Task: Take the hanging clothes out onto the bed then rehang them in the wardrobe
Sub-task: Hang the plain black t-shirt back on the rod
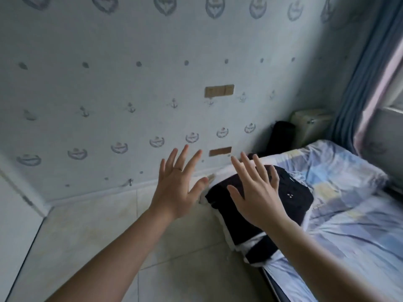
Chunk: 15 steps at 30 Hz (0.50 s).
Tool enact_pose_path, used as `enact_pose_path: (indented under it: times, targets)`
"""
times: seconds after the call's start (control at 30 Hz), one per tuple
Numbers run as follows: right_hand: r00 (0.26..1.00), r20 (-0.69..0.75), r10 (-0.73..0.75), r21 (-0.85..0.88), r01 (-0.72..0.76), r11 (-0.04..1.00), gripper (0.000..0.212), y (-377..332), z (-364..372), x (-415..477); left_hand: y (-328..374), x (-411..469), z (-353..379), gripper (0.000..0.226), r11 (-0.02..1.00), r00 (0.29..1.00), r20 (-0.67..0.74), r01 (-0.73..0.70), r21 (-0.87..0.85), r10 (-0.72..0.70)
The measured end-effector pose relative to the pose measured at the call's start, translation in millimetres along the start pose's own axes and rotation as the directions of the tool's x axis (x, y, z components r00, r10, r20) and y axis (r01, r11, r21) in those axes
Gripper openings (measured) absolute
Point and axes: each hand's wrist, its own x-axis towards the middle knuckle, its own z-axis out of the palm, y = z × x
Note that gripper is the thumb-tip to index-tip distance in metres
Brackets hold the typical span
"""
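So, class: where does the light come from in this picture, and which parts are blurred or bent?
Head view: daylight enters by the curtain at right; the bed edge is smeared by motion; the wide lens bends the wall lines.

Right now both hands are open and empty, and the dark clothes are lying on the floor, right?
Not quite. The head view shows both the left hand and right hand open and empty, but the dark clothes lie on the corner of the bed, not on the floor.
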Motion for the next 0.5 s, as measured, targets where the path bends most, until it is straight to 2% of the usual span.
enact_pose_path:
  times: [0.27,0.4,0.5]
  targets:
    - [0.940,0.089,0.330,-0.067,-0.325,0.943,0.070,98,70,2,3,82,137,0.071,0.991,0.965,0.260,0.006,-0.130,0.028]
    - [0.877,0.123,0.465,-0.098,-0.456,0.885,0.070,138,105,36,-16,145,195,0.077,0.990,0.937,0.340,-0.029,-0.138,0.075]
    - [0.803,0.139,0.580,-0.115,-0.569,0.814,0.070,162,127,64,-32,195,230,0.076,0.987,0.905,0.410,-0.055,-0.149,0.112]
